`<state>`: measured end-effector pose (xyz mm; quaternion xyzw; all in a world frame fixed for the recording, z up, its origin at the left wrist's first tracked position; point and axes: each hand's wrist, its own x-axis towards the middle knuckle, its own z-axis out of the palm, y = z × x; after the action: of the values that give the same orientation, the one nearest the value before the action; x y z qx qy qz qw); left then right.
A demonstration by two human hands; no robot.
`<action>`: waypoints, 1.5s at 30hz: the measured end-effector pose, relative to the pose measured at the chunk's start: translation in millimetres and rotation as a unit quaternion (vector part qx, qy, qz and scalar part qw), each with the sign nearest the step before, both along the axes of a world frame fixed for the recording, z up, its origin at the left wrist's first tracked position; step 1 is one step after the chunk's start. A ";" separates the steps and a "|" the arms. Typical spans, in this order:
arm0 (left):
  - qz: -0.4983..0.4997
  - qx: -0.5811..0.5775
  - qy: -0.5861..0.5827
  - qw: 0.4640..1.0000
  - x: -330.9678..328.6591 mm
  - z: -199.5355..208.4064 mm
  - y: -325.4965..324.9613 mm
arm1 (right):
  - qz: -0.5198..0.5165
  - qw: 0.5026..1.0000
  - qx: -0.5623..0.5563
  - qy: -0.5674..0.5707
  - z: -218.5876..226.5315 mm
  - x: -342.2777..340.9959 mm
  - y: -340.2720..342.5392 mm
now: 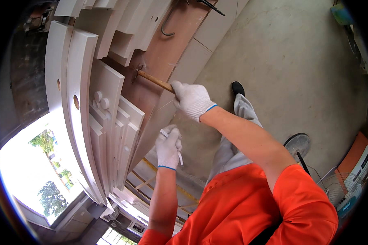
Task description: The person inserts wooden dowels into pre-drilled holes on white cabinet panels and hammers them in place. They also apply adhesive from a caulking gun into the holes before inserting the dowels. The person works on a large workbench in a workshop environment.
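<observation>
My right hand, in a white knit glove with a blue cuff edge, grips the wooden handle of a hammer. The hammer's dark metal head is over the reddish-brown bench top, close to the white boards. Nearer to me, my left hand, gloved the same way, is closed with its fingers curled. A small white ridged bit shows at its fingers and a thin white strip hangs beside it; what it holds I cannot make out.
White panels, some with round holes, stand stacked along the left. Round white discs are among the boards. A curved metal hook lies on the bench. At right are a fan and its round base on the concrete floor.
</observation>
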<state>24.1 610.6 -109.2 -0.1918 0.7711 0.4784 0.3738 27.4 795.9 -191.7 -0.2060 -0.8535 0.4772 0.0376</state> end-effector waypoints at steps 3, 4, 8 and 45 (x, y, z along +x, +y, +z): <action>0.041 0.025 0.057 0.997 3.9 21.4 -7.4 | -0.048 0.994 -0.015 0.098 1.5 51.7 2.4; 0.049 0.036 0.078 0.995 4.5 30.7 -12.3 | -0.040 0.992 -0.008 0.121 -0.7 70.7 -1.4; 0.030 0.052 0.139 0.988 26.9 64.4 -17.7 | 0.126 0.984 -0.054 0.118 53.3 112.6 -46.3; 0.296 0.149 0.183 0.926 91.1 89.4 -71.6 | 0.186 0.903 0.308 0.234 238.8 -182.6 7.3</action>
<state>115.3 538.9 -19.8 -0.2627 0.6540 0.7034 0.0920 -155.2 803.2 47.1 0.0956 -0.9474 0.2234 0.2082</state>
